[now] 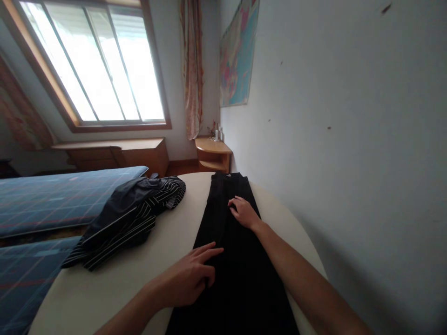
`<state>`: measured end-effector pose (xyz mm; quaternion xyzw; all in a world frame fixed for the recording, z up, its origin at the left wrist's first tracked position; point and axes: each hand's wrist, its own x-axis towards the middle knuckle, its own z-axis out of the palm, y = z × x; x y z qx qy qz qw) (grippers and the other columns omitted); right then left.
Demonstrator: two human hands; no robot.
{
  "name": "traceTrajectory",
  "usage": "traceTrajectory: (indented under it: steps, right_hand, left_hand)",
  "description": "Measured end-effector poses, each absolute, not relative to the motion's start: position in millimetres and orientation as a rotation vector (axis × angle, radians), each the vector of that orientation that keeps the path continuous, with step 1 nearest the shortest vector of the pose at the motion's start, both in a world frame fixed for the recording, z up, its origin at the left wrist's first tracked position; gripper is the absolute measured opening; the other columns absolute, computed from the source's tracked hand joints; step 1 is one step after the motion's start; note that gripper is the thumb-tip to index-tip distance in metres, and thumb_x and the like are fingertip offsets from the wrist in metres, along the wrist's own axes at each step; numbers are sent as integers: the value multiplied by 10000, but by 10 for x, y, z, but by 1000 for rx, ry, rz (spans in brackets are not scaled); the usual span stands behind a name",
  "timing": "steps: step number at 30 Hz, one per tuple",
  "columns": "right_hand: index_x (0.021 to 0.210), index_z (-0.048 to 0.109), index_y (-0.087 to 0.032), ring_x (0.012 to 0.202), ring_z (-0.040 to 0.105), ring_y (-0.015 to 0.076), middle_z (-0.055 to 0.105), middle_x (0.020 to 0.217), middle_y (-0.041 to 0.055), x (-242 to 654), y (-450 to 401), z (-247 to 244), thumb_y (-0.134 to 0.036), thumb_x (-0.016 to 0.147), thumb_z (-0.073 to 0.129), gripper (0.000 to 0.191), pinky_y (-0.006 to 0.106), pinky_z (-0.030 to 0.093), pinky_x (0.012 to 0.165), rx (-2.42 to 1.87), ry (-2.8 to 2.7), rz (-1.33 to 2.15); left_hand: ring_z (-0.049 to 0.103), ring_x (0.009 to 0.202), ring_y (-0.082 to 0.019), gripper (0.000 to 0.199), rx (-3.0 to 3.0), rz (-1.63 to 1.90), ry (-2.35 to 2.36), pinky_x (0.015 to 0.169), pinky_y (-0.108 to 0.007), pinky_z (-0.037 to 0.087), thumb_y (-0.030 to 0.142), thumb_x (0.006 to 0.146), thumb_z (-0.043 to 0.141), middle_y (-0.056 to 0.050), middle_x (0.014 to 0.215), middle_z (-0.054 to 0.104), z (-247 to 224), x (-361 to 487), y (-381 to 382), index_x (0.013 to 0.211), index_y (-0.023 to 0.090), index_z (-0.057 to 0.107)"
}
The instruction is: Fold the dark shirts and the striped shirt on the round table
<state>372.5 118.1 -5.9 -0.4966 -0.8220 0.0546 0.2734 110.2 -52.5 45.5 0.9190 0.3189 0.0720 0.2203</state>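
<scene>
A pair of black trousers (pixel 230 270) lies lengthwise on a round cream table, its waistband at the far end with a small pale label. My left hand (pixel 190 274) rests at the left edge of the trousers; two fingers stretch out over the cloth and the others curl under. Further up, my right hand (pixel 243 211) lies on the upper part near the right edge, fingers slightly bent and apart. Neither hand visibly grips the fabric. To the left, a crumpled dark garment with white stripes (pixel 129 214) hangs partly over the table's edge.
The round table (pixel 174 223) stands close to a white wall (pixel 349 163) on the right. Blue plaid mattresses (pixel 52 197) lie to the left. Beyond are a wooden desk (pixel 139 145), a small corner shelf (pixel 213 146) with small items, a window and curtains.
</scene>
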Motion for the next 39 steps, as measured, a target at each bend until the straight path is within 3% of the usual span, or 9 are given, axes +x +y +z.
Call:
traceTrajectory:
  steps: [4,9,16,22,26,31,35,39]
  right_hand:
    - [950,701,-179,1314,503,249,679,1242,107,3738,1162,-54,-194,875,566,155,445,354,1139,-1314,-2224,138]
    - [1109,717,-175,1397,411,251,584,1398,74,3778,1150,-54,-216,903,529,282,452,317,1174,-1250,-2317,107]
    - [1189,700,-201,1406,398,253,553,1432,51,3799,1161,-60,-204,916,507,334,478,304,1176,-1218,-2359,101]
    - [1304,618,-208,1354,468,239,563,1420,79,3800,1158,-67,-178,888,542,424,471,315,1161,-1186,-2329,100]
    - [1279,640,-209,1349,473,243,550,1433,80,3805,1159,-65,-215,913,524,384,477,294,1166,-1210,-2359,88]
    - [1242,662,-217,1301,524,218,573,1409,86,3831,1146,-14,-194,921,493,363,496,265,1165,-1230,-2314,99]
    - [1196,685,-221,1282,540,214,596,1383,77,3860,1153,-11,-203,931,482,334,495,260,1163,-1302,-2268,110]
    - [1160,700,-223,1279,542,212,612,1365,70,3878,1158,-24,-207,924,501,310,491,261,1164,-1327,-2279,144]
  left_hand:
    - [262,1477,-289,318,2515,199,816,1170,-503,319,39,625,524,82,1570,356,532,1118,-702,779,256,698]
    - [294,1463,-295,297,2496,145,757,1173,-476,319,51,614,557,64,1541,414,610,1150,-780,770,257,701]
    - [258,1476,-304,263,2488,106,782,1180,-500,280,62,600,563,60,1571,363,628,1066,-809,734,250,688]
    - [504,1312,-230,277,2439,222,690,1187,-413,285,42,591,517,51,1345,610,717,1186,-833,742,256,611]
    - [584,1188,-192,274,2437,252,628,1204,-371,246,40,605,515,34,1194,673,716,1269,-866,771,252,565]
    - [549,1236,-208,312,2445,294,611,1200,-398,266,50,633,515,23,1185,664,628,1341,-899,851,264,577]
    - [404,1392,-228,385,2465,277,617,1197,-393,285,44,672,539,24,1325,600,535,1403,-918,972,276,604]
    - [332,1441,-235,323,2498,228,591,1189,-383,306,73,778,567,16,1403,544,499,1440,-926,1018,280,631]
